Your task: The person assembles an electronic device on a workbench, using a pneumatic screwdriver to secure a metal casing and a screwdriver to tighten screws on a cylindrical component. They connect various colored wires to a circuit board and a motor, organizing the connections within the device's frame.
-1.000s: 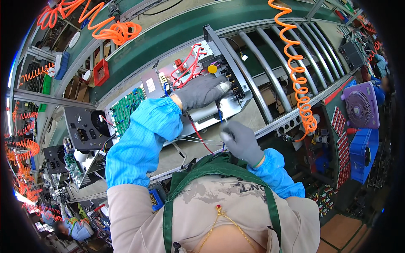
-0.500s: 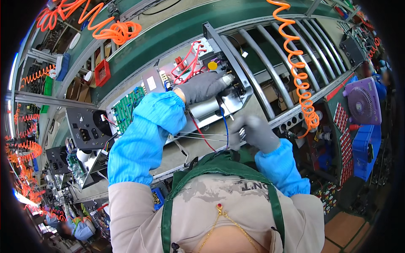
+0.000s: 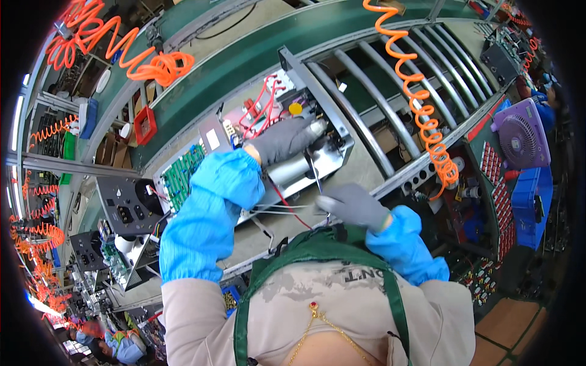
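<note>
My left hand [image 3: 282,143], in a grey glove, lies over the right end of an open metal chassis [image 3: 342,149]. Its fingers are bent around something among the wires and dark parts, which the glove hides. A silver cylinder [image 3: 290,171] sits just below that hand. My right hand [image 3: 354,206], gloved too, is in front of the chassis with its fingertips pinched. A thin bluish wire [image 3: 316,174] runs down from the chassis to those fingertips. Thin white strips [image 3: 281,211] and a red wire [image 3: 290,204] pass close to the right hand. Red wires [image 3: 265,110] loop behind my left hand.
A green circuit board [image 3: 183,174] fills the chassis's left part. Left of it stands a black panel with sockets [image 3: 128,198]. Metal rollers [image 3: 372,91] lie beyond on the right, under a hanging orange coiled hose [image 3: 421,100]. A purple fan [image 3: 522,134] stands far right.
The whole scene has shifted slightly left in view. My right hand, blurred before, now shows pinched fingertips at the thin wire's lower end. My left hand stays on the chassis.
</note>
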The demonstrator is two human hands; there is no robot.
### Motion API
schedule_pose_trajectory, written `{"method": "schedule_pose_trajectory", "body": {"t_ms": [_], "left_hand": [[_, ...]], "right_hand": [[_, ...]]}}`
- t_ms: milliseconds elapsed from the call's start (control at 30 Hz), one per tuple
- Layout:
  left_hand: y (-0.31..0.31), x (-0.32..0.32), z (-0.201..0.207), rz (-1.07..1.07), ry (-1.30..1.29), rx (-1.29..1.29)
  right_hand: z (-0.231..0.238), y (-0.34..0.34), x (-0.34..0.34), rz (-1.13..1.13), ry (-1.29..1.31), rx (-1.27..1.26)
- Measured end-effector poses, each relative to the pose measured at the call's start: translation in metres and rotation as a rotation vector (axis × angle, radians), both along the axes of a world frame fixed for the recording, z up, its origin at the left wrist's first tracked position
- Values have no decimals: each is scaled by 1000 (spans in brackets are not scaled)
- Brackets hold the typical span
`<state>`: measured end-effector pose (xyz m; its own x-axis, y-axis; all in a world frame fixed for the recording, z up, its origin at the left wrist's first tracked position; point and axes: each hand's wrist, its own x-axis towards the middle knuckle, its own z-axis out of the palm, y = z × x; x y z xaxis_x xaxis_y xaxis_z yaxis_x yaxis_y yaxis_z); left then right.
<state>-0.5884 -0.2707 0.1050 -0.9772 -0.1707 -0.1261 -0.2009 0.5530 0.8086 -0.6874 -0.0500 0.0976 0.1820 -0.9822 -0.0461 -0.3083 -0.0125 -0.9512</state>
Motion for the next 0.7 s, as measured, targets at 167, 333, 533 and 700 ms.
{"method": "schedule_pose_trajectory", "body": {"t_ms": [167,333,533,700], "left_hand": [[1,2,-5,-26,34,1],[8,-3,17,-7,12,-140],[2,-7,11,1,-137,-63],[6,-5,10,32,-75,-89]], "right_hand": [[-17,2,5,-217,-379,379],[-25,6,8,-268,-463,385],[12,4,3,-190,-405,102],[8,1,-2,-117,-440,219]]}}
